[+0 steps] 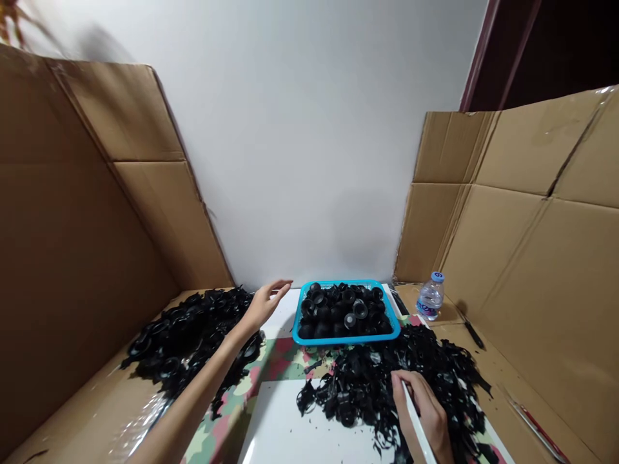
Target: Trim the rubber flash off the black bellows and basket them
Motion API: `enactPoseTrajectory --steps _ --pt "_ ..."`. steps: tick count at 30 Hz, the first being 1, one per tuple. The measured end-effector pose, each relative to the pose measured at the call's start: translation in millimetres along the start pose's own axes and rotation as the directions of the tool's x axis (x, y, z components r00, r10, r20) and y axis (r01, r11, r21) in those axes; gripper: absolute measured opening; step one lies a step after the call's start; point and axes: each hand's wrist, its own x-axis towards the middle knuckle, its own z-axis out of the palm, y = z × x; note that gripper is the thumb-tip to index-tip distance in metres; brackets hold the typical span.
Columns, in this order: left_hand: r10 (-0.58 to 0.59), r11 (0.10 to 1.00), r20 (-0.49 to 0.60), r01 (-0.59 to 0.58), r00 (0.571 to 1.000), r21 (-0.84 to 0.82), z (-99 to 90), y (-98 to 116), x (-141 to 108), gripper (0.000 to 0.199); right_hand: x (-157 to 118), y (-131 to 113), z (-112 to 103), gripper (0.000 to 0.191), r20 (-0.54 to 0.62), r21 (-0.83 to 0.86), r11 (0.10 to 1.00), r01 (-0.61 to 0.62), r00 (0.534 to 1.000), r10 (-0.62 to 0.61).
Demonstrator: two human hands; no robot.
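Note:
My left hand (pixel 265 303) is stretched out with its fingers apart, just left of a blue basket (pixel 298 339) and touching nothing that I can see. Round black rubber pieces (pixel 333 312) fill the basket. At the lower right my right hand (pixel 422 409) is closed around a slim white tool (pixel 416 422); its tip is hidden by the fingers. Beneath and beside that hand spreads a heap of black scraps (pixel 360 380), partly over a white board (pixel 285 419). Another black pile (pixel 193 328) lies on the left, behind my left forearm.
Cardboard walls (pixel 532 258) stand on both sides, with a pale wall (pixel 309 148) behind. A water bottle (pixel 430 298) is right of the basket. A black-handled tool (pixel 472 334) and a red tool (pixel 538 428) lie at the right. Camouflage cloth (pixel 280 361) covers the middle.

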Motion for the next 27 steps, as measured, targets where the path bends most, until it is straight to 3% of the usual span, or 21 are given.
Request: enactPoseTrajectory --steps 5,7,10,18,23,27 --pt "-0.097 0.987 -0.130 0.113 0.987 0.117 -31.0 -42.6 -93.3 0.033 -0.7 1.8 -9.0 0.040 -0.050 -0.069 0.995 -0.070 0.997 0.067" --pt "-0.123 0.969 -0.205 0.162 0.971 0.187 -33.1 -55.9 -124.7 0.032 -1.0 1.0 -11.1 0.042 -0.039 -0.083 0.992 -0.091 0.995 0.088" --pt "-0.084 0.943 -0.264 0.162 0.961 0.291 -26.8 -66.6 -151.7 0.030 -1.5 -1.5 -12.1 0.050 -0.019 -0.077 0.992 -0.099 0.995 0.097" --pt "0.043 0.915 -0.363 0.109 0.931 0.389 -13.3 -69.4 -176.5 0.054 -1.7 0.7 -12.0 0.055 0.025 -0.063 0.992 -0.111 0.993 0.113" --pt "0.030 0.908 -0.499 0.185 0.866 0.376 -26.2 -72.4 -173.8 0.061 -0.4 -2.3 -12.6 0.045 0.021 -0.077 0.991 -0.107 0.994 0.109" --pt "-0.024 0.925 -0.496 0.208 0.868 0.319 -36.1 -69.5 -163.3 0.054 1.9 -8.4 -14.6 0.045 -0.007 -0.061 0.992 -0.115 0.993 0.114"
